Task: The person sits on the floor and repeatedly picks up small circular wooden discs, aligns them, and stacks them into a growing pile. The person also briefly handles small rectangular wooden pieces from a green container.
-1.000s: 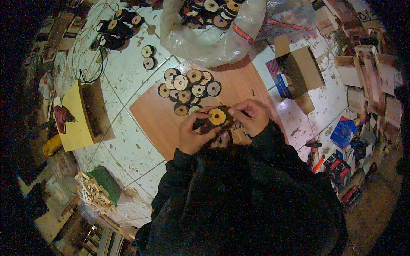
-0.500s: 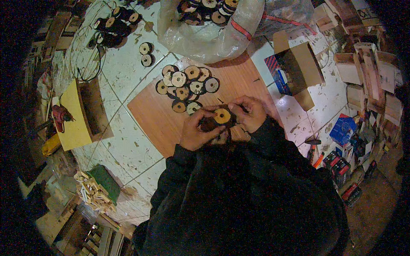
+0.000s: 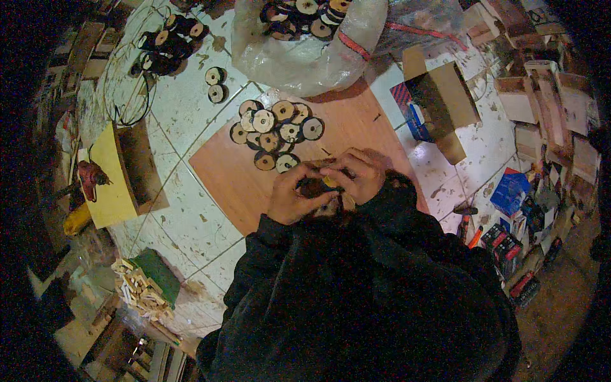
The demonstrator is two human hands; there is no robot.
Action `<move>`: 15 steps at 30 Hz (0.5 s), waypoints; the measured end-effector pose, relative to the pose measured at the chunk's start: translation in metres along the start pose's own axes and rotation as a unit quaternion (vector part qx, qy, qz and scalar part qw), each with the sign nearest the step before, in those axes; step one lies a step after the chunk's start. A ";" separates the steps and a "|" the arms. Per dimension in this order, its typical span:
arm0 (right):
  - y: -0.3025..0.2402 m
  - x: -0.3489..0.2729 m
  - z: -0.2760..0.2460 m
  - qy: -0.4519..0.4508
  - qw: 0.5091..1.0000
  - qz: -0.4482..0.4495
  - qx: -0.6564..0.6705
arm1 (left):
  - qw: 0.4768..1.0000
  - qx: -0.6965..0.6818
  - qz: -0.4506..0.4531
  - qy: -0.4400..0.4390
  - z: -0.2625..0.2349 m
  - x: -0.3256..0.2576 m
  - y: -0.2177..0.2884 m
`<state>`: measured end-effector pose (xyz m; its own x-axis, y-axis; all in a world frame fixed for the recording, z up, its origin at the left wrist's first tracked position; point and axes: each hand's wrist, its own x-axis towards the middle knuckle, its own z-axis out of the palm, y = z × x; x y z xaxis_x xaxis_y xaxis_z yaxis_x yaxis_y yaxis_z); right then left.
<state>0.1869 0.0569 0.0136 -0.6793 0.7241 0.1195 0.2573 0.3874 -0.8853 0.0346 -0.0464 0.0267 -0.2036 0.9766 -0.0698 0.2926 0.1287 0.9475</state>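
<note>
Close to my body, my left hand (image 3: 289, 196) is wrapped round the side of a dark spool (image 3: 331, 183) with a yellowish round end. My right hand (image 3: 361, 176) presses its curled fingers over that end, so most of the face is hidden. What the right fingertips may pinch there cannot be made out. Just beyond my hands, several similar spools (image 3: 270, 141) with pale wooden ends and dark sides stand clustered on a brown wooden board (image 3: 219, 165). A thin dark sliver (image 3: 327, 153) lies on the board near my right fingers.
A clear plastic sack (image 3: 305, 73) of spools stands at the far side. More spools (image 3: 168, 43) lie far left. An open cardboard box (image 3: 445, 95) is at right, a yellow-sided box (image 3: 113, 178) at left. Wood sticks (image 3: 137, 286) and a hammer (image 3: 465, 219) flank me.
My right hand has moved left and closed over the spool's yellowish end, which showed fully before. My left hand keeps its hold.
</note>
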 end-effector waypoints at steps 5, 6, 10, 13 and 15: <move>0.012 0.001 0.008 0.006 0.989 -0.147 -0.006 | 0.999 0.036 0.016 0.011 -0.001 0.004 -0.009; 0.015 0.003 0.008 -0.021 0.995 -0.099 0.001 | 0.997 0.061 0.026 0.027 -0.002 0.006 -0.013; 0.040 0.012 -0.003 0.009 0.993 0.049 -0.108 | 0.968 0.226 0.060 0.089 -0.017 0.020 -0.028; 0.081 0.030 -0.012 0.157 0.940 0.204 -0.222 | 0.931 0.330 0.071 0.138 -0.029 0.034 -0.039; 0.104 0.030 -0.012 0.155 0.925 0.198 -0.286 | 0.936 0.311 0.046 0.162 -0.037 0.036 -0.042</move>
<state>0.2018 0.1256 -0.0699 -0.2460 0.9685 0.0383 0.8253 0.2301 -0.5157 -0.0191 -0.0232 -0.0040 -0.3935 0.8980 0.1969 0.7889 0.2199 0.5738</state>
